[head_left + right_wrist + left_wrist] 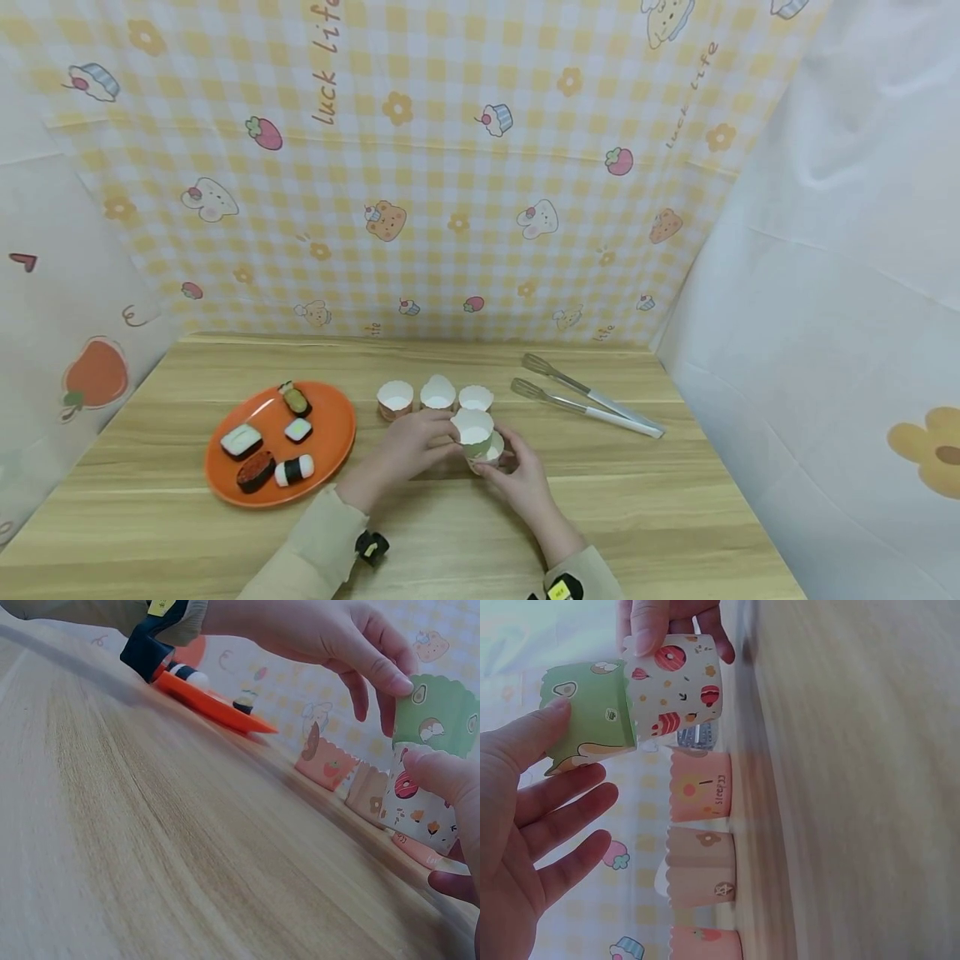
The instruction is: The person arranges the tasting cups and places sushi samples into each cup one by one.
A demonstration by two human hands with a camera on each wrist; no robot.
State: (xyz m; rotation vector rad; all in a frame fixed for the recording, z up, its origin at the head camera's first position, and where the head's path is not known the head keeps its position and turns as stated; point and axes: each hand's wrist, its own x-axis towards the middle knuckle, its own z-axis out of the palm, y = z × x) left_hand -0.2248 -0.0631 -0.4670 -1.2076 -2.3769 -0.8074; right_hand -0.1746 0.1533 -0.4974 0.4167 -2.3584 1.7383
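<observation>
My left hand (417, 446) pinches a green paper baking cup (592, 716) with avocado prints between thumb and fingers. Directly beneath it, my right hand (525, 479) grips a white paper baking cup (420, 799) printed with doughnuts and flowers. The green cup's base meets the white cup's scalloped rim; whether it reaches inside cannot be told. Behind the hands stand three more baking cups in a row: a pink one (395, 402) at left, a beige one (437, 393) in the middle and another pink one (699, 785) at right.
On the left of the wooden table (637, 500), an orange plate (337, 442) carries several sushi pieces, among them a roe one (256, 472). Metal tongs (592, 400) lie spread at the back right. A checked cloth (450, 167) hangs behind the table.
</observation>
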